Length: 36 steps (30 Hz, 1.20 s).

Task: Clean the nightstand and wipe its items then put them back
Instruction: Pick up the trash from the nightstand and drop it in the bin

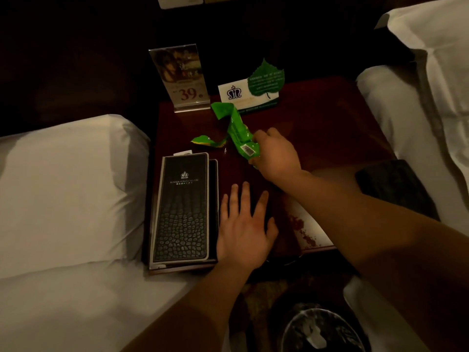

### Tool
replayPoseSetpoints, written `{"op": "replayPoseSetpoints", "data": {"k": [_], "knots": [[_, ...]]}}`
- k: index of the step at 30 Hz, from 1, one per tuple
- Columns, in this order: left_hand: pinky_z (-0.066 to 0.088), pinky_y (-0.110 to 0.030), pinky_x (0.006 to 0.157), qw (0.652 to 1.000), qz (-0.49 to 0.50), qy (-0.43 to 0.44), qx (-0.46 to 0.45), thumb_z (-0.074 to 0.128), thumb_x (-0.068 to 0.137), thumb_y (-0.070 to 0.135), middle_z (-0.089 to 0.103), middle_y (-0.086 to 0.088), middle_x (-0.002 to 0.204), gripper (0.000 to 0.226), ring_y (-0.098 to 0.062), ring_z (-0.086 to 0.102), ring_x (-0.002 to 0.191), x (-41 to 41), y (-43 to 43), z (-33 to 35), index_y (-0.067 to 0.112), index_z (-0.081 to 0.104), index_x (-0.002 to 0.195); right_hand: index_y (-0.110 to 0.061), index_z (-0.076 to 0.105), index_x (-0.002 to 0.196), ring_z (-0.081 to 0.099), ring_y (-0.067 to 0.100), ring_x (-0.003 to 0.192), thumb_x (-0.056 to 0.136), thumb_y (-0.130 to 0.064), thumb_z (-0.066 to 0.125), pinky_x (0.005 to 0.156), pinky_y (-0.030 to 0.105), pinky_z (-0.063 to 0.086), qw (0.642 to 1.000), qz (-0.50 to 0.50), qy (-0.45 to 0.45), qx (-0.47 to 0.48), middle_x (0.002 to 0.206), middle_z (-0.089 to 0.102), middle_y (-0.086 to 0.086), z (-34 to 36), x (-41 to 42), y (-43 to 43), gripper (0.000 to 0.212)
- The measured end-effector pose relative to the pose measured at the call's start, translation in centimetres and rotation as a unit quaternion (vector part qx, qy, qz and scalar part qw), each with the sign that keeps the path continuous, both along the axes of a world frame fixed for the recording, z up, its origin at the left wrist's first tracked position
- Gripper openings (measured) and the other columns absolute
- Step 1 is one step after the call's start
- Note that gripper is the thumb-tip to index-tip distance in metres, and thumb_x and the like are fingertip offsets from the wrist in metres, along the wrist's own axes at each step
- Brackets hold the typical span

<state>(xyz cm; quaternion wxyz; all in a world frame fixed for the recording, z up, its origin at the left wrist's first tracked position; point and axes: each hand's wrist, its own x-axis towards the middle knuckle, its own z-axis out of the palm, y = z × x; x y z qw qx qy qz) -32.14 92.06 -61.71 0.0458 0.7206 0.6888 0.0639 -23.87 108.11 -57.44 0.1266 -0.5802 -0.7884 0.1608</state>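
While right hand [275, 154] grips green wrapper [237, 133], bin [291, 323] (lined) stands below.

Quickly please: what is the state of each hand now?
Left hand: open, fingers straight, over the dark red wooden nightstand.
Right hand: grips the crumpled green plastic wrapper.

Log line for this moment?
right hand: grips crumpled green plastic wrapper | left hand: open over dark wooden nightstand | black leather folder: beside left hand
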Motion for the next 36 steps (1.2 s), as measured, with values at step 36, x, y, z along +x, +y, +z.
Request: {"op": "replayPoseSetpoints", "data": {"k": [36], "knots": [[0.004, -0.047, 0.124, 0.999, -0.016, 0.000, -0.036, 0.022, 0.101, 0.052, 0.010, -0.016, 0.165, 0.060, -0.032, 0.001, 0.153, -0.3, -0.3, 0.2, 0.028, 0.017, 0.156, -0.025, 0.065, 0.100, 0.059, 0.013, 0.082, 0.077, -0.031, 0.079, 0.065, 0.016, 0.034, 0.965, -0.188, 0.122, -0.134, 0.090, 0.052, -0.010, -7.9, 18.3, -35.9, 0.028]]}}
